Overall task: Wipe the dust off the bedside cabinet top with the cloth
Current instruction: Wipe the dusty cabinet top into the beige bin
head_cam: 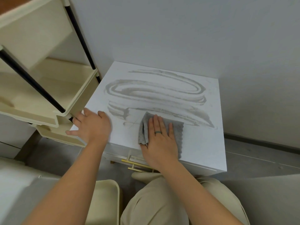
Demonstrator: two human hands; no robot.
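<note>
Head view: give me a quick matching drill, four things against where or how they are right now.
Things:
1. cloth
2. left hand
3. ring
4. drawer handle

States:
A. gold, below the cabinet top's front edge
B. grey, flat under the right hand
C. resting on the cabinet top's left edge
D. on a right-hand finger

Pairs: 1-B, 2-C, 3-D, 4-A

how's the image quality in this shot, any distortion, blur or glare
Head view: wide-angle lens bows the shelf unit and wall edges near the frame borders; lighting is soft and even, no glare on the cabinet top; faint shadows under the right hand on the cloth and the left hand; dust streaks stay sharp.
</note>
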